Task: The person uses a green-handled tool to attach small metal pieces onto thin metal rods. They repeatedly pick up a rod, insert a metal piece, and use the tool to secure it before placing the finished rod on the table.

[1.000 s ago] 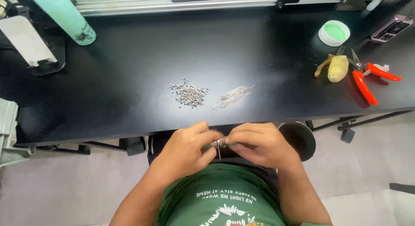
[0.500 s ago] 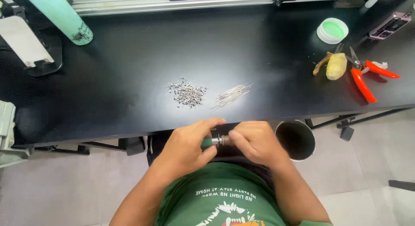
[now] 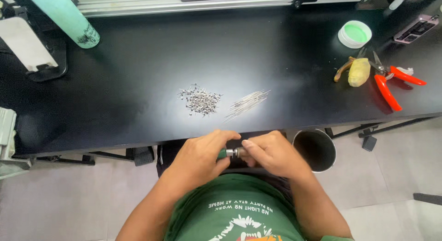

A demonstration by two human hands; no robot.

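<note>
Head view: both hands work just off the near edge of the black bench [image 3: 115, 98], over the lap, with open floor either side. The left hand [image 3: 200, 158] closes its grip round a small green-handled tool [image 3: 229, 153], long axis level, metal tip pointing right into the right hand [image 3: 271, 153], whose fingers pinch it. The tip itself is hidden. Beyond the edge lie a heap of small metal parts [image 3: 200, 100] and a bundle of thin pins [image 3: 246, 103].

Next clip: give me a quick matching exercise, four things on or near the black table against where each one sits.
Things:
1. heap of small metal parts
2. red-handled pliers
3. teal bottle
4. dark round bin

Places:
A. far left of the table
B. below the table's near edge, right of the hands
C. middle of the table, left of the thin pins
D. right end of the table

Pairs: 1-C, 2-D, 3-A, 4-B
</note>
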